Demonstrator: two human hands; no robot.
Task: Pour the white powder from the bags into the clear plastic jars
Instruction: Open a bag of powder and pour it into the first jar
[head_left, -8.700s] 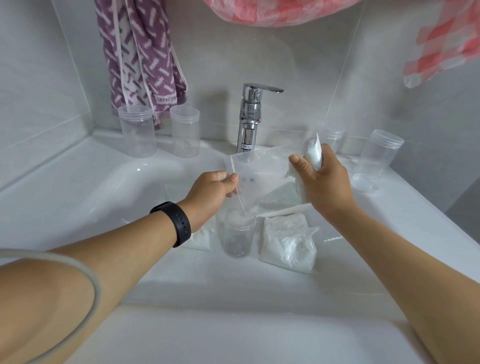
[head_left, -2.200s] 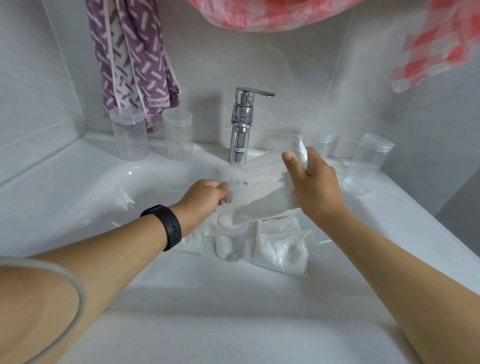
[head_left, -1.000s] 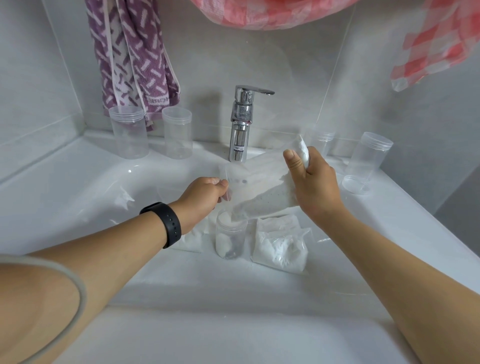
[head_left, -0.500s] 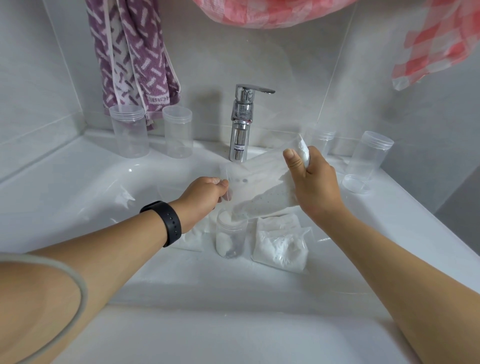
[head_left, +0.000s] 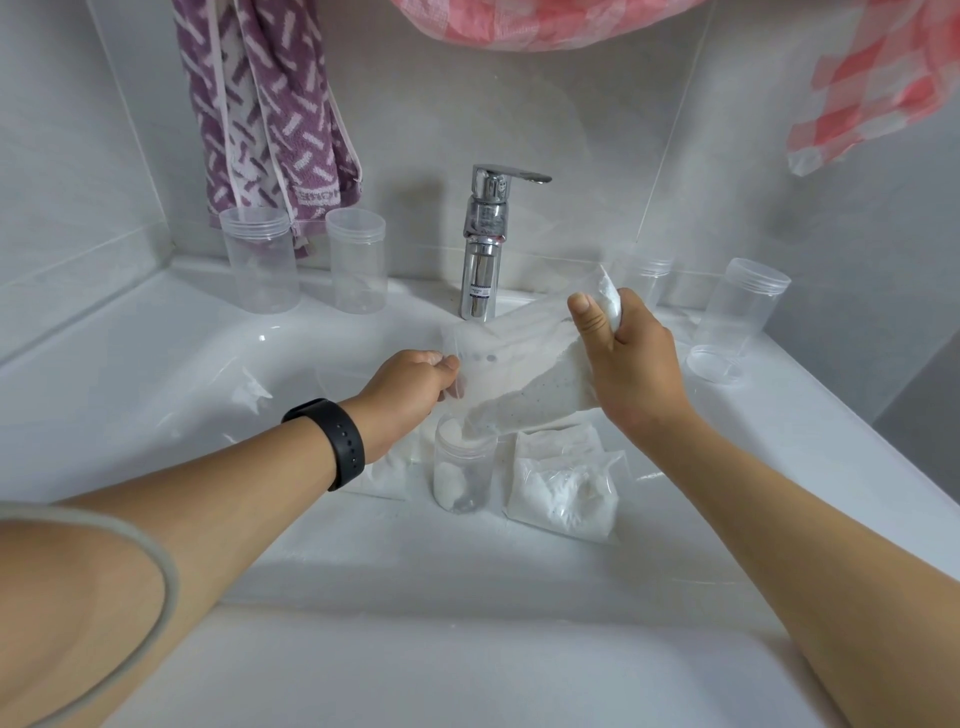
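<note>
The left hand pinches the low open edge of the bag; the right hand has its fingers curled round the raised, bunched end. The bag slants down, its mouth at the rim of the jar, which stands in the sink holding some powder. A full bag lies just right of the jar.

I can read no text anywhere. The purple towel hanging over the sink's far left corner carries a woven band of pale characters near its hem, too blurred for me to make out. A small sticker on the chrome tap at the far edge shows dark marks, also illegible.
</note>
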